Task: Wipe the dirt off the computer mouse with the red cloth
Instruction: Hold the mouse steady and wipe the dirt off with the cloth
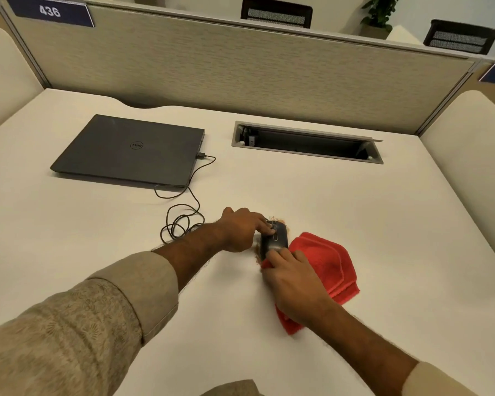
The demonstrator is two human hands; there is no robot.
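Your left hand gripping the computer mouse at frame centre, your right hand clutching the red cloth against its near end, brown dirt on the tabletop

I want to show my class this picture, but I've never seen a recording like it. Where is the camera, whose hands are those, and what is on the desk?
There is one picture, from a camera worn on a person's head, looking down at their own bare hands. No machine is involved. The left hand steadies a dark computer mouse on the pale desk. The right hand presses a red cloth against the mouse's near end. Brownish dirt speckles the desk around the mouse. A closed laptop lies further back, with a looped black cable plugged into its side.
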